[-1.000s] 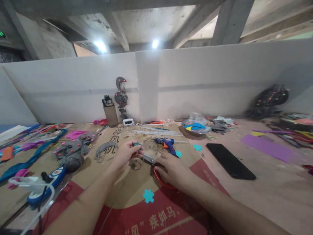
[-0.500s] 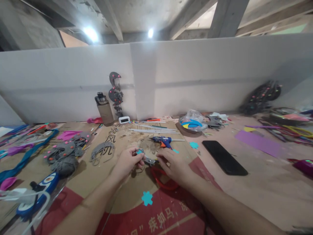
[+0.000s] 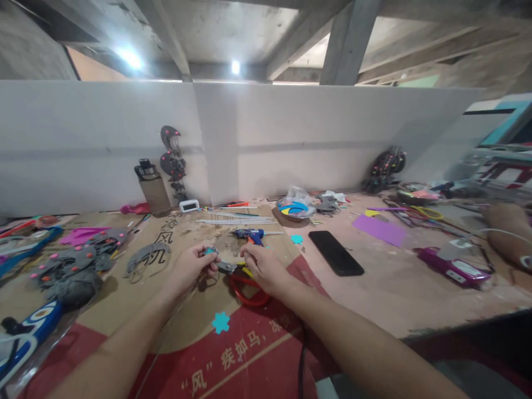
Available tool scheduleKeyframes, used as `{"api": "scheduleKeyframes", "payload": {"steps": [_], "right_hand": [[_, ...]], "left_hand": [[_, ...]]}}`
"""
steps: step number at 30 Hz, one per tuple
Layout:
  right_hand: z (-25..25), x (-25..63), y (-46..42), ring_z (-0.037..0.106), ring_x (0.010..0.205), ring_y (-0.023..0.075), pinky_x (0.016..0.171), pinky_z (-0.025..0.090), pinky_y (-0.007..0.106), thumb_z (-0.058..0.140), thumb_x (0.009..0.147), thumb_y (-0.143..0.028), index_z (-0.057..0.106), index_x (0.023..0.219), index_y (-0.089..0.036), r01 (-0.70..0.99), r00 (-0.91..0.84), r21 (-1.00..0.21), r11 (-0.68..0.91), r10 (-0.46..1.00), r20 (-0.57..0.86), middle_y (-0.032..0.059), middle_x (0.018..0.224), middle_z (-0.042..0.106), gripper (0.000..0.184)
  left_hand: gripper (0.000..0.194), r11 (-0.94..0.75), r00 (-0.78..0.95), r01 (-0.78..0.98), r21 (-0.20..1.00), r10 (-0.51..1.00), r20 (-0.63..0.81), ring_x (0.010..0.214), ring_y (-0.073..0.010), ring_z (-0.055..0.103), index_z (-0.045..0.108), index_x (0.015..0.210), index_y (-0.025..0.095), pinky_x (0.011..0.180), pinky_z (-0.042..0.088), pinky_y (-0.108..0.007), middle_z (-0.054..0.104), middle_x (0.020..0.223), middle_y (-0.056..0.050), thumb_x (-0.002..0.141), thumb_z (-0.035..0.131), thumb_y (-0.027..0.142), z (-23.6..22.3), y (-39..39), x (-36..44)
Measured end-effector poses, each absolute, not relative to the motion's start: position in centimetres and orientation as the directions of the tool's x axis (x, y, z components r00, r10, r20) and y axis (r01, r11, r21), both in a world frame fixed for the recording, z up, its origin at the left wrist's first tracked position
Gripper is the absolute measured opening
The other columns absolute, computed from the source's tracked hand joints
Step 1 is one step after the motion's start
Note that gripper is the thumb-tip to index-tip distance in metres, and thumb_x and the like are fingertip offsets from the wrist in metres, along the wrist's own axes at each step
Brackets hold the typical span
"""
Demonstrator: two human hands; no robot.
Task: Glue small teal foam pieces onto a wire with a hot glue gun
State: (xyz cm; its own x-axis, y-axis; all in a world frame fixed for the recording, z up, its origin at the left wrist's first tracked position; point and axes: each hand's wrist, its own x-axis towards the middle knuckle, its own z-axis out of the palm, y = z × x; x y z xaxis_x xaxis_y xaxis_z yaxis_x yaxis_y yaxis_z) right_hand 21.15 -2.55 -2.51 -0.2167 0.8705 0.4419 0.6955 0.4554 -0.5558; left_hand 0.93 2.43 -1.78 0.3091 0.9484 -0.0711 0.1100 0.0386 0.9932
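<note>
My left hand [image 3: 194, 267] pinches a small teal cut-out [image 3: 210, 251] between thumb and fingers. Just right of it are the metal blades of a pair of scissors [image 3: 228, 267], pointing toward that hand. My right hand [image 3: 262, 265] is closed at the scissors' handle end, where a yellow part shows by the fingers; its exact grip is partly hidden. A large red handle loop [image 3: 249, 300] hangs below this hand. On the cardboard nearer me lies a teal flower-shaped cut-out [image 3: 220, 322]. Behind my hands rests a blue glue gun [image 3: 251, 235].
A black phone [image 3: 336, 253] and purple sheet [image 3: 379, 230] lie to the right. Beyond them are a magenta device [image 3: 453, 267] and another person's arm [image 3: 507, 233]. Grey yarn pieces [image 3: 78, 263] and a bottle [image 3: 153, 191] stand left; a bowl [image 3: 291, 215] sits behind.
The view has turned right, so everything sits farther left and another person's arm appears. Both hands stay close together; the teal piece remains in my left hand, the scissors by my right.
</note>
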Motion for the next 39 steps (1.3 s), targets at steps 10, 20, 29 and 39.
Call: {"api": "scheduleKeyframes", "payload": {"steps": [10, 20, 29, 39], "right_hand": [[-2.0, 18.6, -3.2, 0.053, 0.086, 0.0122, 0.078, 0.042, 0.022, 0.041, 0.091, -0.024, 0.055, 0.095, -0.017, 0.640, -0.168, -0.545, 0.541, 0.791, 0.588, 0.0058, 0.094, 0.059, 0.017], [-3.1, 18.9, -2.9, 0.054, 0.085, 0.0175, 0.077, 0.044, 0.030, 0.045, 0.088, -0.021, 0.058, 0.086, -0.018, 0.762, -0.237, -0.297, 0.575, 0.675, 0.698, 0.0071, 0.086, 0.060, 0.013], [-3.1, 18.8, -2.9, 0.051, 0.074, 0.0174, 0.066, 0.039, 0.030, 0.046, 0.084, -0.017, 0.055, 0.076, -0.018, 0.838, -0.355, -0.051, 0.543, 0.614, 0.705, 0.0061, 0.076, 0.058, 0.012], [-2.4, 19.2, -2.7, 0.049, 0.065, 0.0119, 0.061, 0.038, 0.024, 0.050, 0.076, -0.017, 0.050, 0.072, -0.019, 0.587, 0.026, -0.686, 0.429, 0.837, 0.546, -0.0003, 0.070, 0.054, 0.004]], "left_hand": [[0.023, 0.016, 0.406, 0.115, 0.993, 0.912, -0.061, 0.046, -0.0113, 0.056, 0.060, 0.076, 0.013, 0.046, 0.045, -0.021, 0.063, 0.057, -0.004, 0.067, 0.069, 0.032, -0.8, 0.7, 1.9], [0.020, -0.048, 0.460, 0.227, 0.973, 0.886, -0.064, 0.051, -0.0136, 0.060, 0.058, 0.084, 0.014, 0.052, 0.050, -0.025, 0.062, 0.056, -0.002, 0.072, 0.061, 0.030, -0.9, -0.5, 2.6], [0.017, -0.325, 0.447, 0.372, 0.869, 0.884, 0.139, 0.053, -0.0121, 0.057, 0.063, 0.079, 0.016, 0.053, 0.045, -0.022, 0.063, 0.061, 0.000, 0.067, 0.052, 0.014, -1.1, -0.9, 2.6], [0.018, -0.001, 0.430, 0.201, 0.980, 0.898, -0.087, 0.047, -0.0131, 0.058, 0.057, 0.074, 0.015, 0.050, 0.048, -0.025, 0.062, 0.055, -0.003, 0.070, 0.064, 0.030, -0.9, -0.5, 2.7]]}}
